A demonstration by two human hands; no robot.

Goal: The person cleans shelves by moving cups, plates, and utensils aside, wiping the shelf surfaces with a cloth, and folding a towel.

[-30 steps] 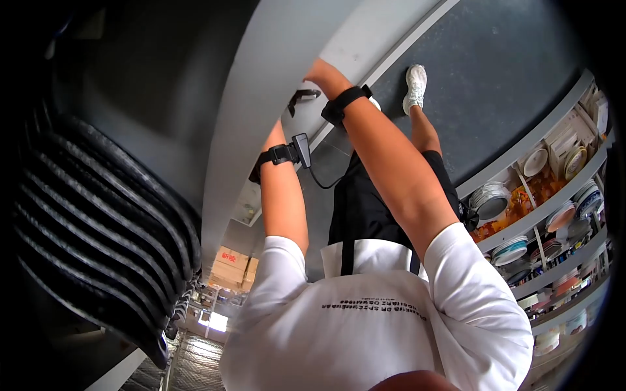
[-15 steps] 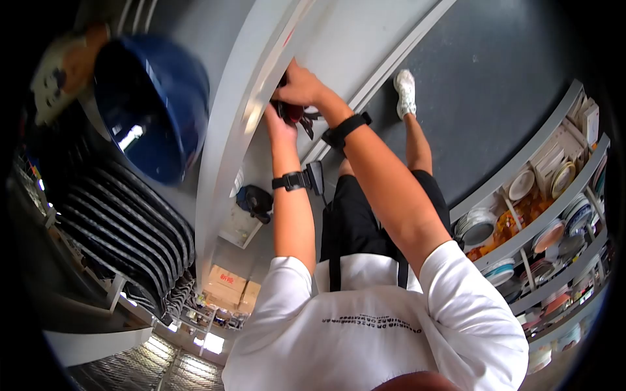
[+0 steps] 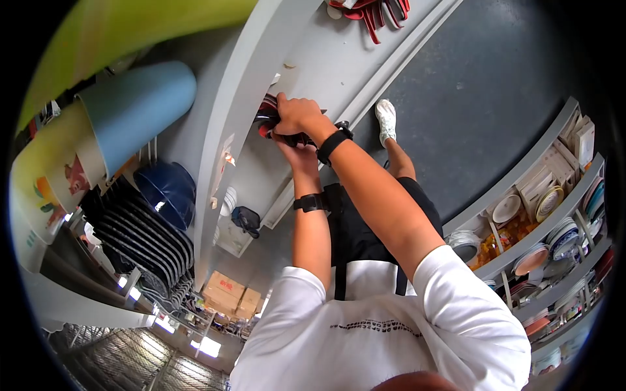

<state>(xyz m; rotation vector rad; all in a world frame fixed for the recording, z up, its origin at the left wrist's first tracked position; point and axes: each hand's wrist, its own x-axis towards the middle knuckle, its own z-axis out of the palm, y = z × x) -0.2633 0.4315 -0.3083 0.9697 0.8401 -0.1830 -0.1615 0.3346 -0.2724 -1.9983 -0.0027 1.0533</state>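
A bundle of black-and-red utensils (image 3: 266,117), which look like spoons, is between my two hands over the pale shelf board. My right hand (image 3: 298,117) closes over the top of the bundle, its thumb side towards the shelf's edge. Below it, my left hand (image 3: 297,153) is wrapped round the lower part, its fingers largely hidden. Further along the same board lies a pile of red and black utensils (image 3: 377,14), cut off by the top of the view.
Left of the shelf upright (image 3: 225,111) are a light-blue container (image 3: 140,94), dark-blue bowls (image 3: 166,189) and stacked black dishes (image 3: 140,238). Shelves of plates (image 3: 564,238) curve along the right. Cardboard boxes (image 3: 223,292) stand lower left; grey floor (image 3: 476,85) lies beyond.
My view has shifted, bringing the utensil pile and light-blue container into sight. Both hands now appear lower in the view, with more of the bundle showing between them.
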